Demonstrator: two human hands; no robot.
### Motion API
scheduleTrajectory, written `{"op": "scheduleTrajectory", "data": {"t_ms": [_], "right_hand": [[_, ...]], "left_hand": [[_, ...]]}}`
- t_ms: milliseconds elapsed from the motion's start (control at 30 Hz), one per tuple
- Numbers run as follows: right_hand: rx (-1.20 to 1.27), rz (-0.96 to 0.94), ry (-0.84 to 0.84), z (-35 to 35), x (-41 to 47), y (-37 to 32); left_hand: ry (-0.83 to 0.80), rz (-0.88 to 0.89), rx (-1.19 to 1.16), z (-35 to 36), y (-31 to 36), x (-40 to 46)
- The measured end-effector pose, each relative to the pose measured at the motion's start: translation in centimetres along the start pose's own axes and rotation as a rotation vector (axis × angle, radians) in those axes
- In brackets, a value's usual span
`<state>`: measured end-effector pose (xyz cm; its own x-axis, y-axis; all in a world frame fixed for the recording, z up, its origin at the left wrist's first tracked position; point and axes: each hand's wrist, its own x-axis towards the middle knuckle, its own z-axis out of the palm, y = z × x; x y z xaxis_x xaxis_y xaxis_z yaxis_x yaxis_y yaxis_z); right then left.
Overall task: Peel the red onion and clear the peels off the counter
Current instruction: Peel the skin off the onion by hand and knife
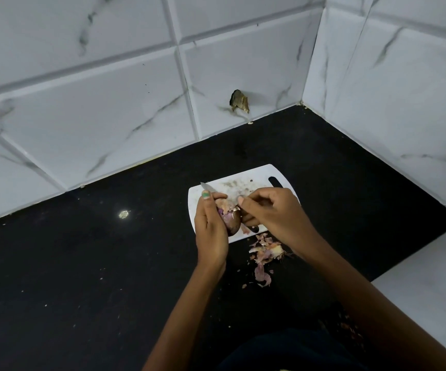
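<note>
I see a white cutting board (259,187) lying on the black table (82,263), with a knife (208,186) across it. Behind stand white marble-veined wall tiles (109,116), one with a broken hole (239,100) near its base.

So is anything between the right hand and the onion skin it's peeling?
Nothing visible. The right hand pinches the loose skin at the top of the red onion, which the left hand holds over the cutting board.

Steel knife blade (207,186) mostly hidden behind left hand (211,223); black handle (254,228) partly under right hand (272,212). Half-peeled red onion (231,219) partly covered by fingers. White plastic cutting board (246,188) near edge obscured. Forearms cut off at bottom edge.
</note>
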<state>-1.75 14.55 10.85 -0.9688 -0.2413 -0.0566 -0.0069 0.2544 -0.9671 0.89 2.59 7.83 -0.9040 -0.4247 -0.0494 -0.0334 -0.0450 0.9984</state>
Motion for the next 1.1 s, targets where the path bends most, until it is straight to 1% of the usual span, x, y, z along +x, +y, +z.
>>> {"op": "scheduleTrajectory", "data": {"t_ms": [100, 233, 333, 467, 600, 633, 700, 800, 867, 900, 1033, 1100], "right_hand": [[-0.063, -0.063, 0.014, 0.6, -0.3, 0.2], [-0.058, -0.116, 0.08, 1.3, -0.4, 0.4], [-0.074, -0.134, 0.091, 1.4, -0.3, 0.4], [-0.045, -0.136, 0.112, 1.5, -0.1, 0.4], [-0.003, -0.056, 0.176, 1.1, 0.4, 1.7], [-0.023, -0.025, 0.184, 0.9, 0.4, 2.2], [-0.113, 0.049, 0.175, 0.7, 0.6, 3.5], [-0.291, 0.13, 0.087, 0.4, 0.6, 4.7], [-0.389, 0.121, -0.015, 0.3, 0.3, 4.2], [-0.383, 0.093, -0.036, 0.2, 0.2, 3.8], [-0.106, -0.027, 0.004, 0.0, -0.1, 0.5], [-0.088, -0.064, -0.022, 0.1, -0.3, -0.5]], "left_hand": [[0.05, 0.056, 0.0, 0.3, -0.2, -0.1], [0.122, 0.141, 0.03, 0.5, -0.6, 0.0], [0.161, 0.157, 0.067, 0.4, -1.0, 0.2], [0.139, 0.082, -0.01, 0.4, -0.7, 0.0], [0.079, -0.202, -0.202, 0.4, 0.2, 0.0], [0.073, -0.245, -0.238, 0.4, 0.3, 0.1], [0.049, -0.27, -0.275, 0.4, 0.5, 0.2], [0.034, -0.279, -0.271, 0.5, 0.6, 0.1], [0.042, -0.264, -0.231, 0.3, 0.4, 0.2], [0.046, -0.232, -0.192, 0.2, 0.1, 0.2], [0.07, -0.046, -0.049, 0.1, -0.1, 0.1], [0.04, 0.004, -0.037, 0.2, 0.2, -0.1]]}}
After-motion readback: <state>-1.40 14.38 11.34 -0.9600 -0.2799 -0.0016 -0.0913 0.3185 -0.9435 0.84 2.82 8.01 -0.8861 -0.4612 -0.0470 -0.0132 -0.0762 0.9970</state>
